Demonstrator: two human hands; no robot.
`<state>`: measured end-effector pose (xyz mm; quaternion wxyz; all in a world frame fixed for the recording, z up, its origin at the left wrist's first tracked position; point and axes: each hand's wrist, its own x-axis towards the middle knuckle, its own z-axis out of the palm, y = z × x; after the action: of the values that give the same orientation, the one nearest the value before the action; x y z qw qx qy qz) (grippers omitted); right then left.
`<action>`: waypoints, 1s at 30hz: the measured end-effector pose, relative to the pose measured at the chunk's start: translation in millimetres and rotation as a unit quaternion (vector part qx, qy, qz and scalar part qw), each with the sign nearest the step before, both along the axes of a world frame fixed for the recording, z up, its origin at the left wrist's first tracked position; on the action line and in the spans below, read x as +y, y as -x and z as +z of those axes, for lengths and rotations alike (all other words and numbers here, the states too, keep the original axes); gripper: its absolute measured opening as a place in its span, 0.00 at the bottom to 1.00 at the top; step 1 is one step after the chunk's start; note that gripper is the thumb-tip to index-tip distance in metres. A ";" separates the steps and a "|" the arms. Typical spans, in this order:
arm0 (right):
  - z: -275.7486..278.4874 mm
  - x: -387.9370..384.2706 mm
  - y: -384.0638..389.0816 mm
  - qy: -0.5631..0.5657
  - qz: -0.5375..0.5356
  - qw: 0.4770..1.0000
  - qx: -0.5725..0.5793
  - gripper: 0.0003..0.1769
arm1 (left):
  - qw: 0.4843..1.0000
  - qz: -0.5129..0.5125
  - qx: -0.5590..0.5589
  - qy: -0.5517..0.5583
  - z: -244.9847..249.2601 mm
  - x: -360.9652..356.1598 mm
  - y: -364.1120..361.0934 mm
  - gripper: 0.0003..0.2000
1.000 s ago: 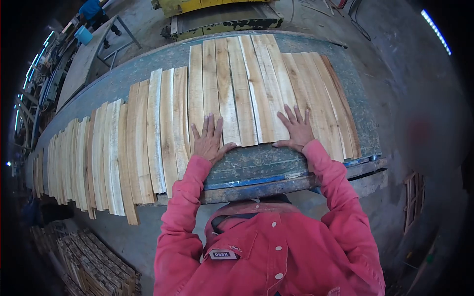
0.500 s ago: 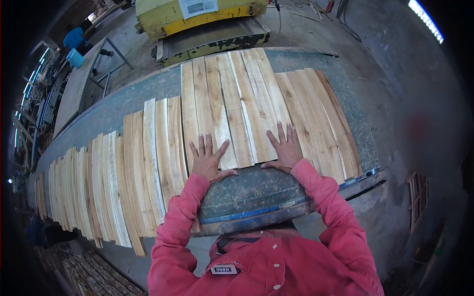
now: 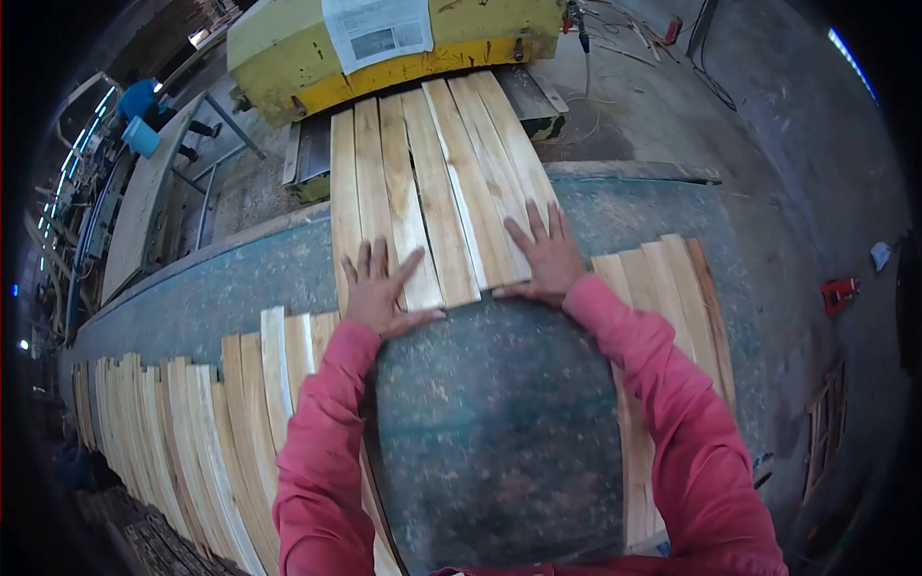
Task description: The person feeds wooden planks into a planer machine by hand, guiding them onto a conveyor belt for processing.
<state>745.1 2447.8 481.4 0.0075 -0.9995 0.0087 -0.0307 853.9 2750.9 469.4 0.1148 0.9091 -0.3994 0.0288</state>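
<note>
Fingers spread wide, the left hand and right hand press flat on wooden slats reaching the yellow machine. Stiff, light and loose, they likely drift apart; press the ends farthest from it.

one camera only, worn on your head, facing forward and steeply down across the bench toward the yellow machine at the top of the frame. it sits close. your sleeves fill the lower edge, on the near side of the machine. your left grip and right grip lie mid-frame on the boards that reach to the machine. the fisheye lens bends the bench edges and darkens the corners. left of the machine, a second bench looks small and far.
</note>
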 end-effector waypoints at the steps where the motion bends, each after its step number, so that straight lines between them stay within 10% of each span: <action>1: -2.5 -8.7 -30.3 0.006 0.001 1.000 -0.009 0.70 | 1.000 0.003 -0.007 0.006 -1.7 -6.4 -28.0 0.54; 12: -48.3 -57.7 -251.1 0.032 0.064 0.983 -0.171 0.46 | 0.999 0.019 -0.049 -0.004 -27.6 -39.0 -256.6 0.41; 16: -50.9 -64.1 -269.4 0.231 0.142 0.949 -0.158 0.25 | 0.998 0.010 -0.067 0.010 -30.1 -34.1 -281.9 0.38; 21: -20.4 -11.4 -265.5 0.082 -0.060 0.991 -0.089 0.45 | 0.964 0.109 -0.171 -0.174 5.5 -45.7 -260.9 0.38; 25: 5.8 -26.0 -192.2 -0.022 -0.061 0.984 -0.165 0.44 | 0.980 0.070 -0.164 -0.092 21.8 -4.7 -207.9 0.35; 30: 45.1 -145.3 85.3 -0.060 -0.123 0.973 -0.188 0.29 | 0.967 0.033 -0.193 -0.162 40.6 171.3 -35.8 0.29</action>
<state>659.7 2302.5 526.5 0.0647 -0.9648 0.1317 -0.2182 889.7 2922.2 510.0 -0.1136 0.9057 -0.3829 0.1421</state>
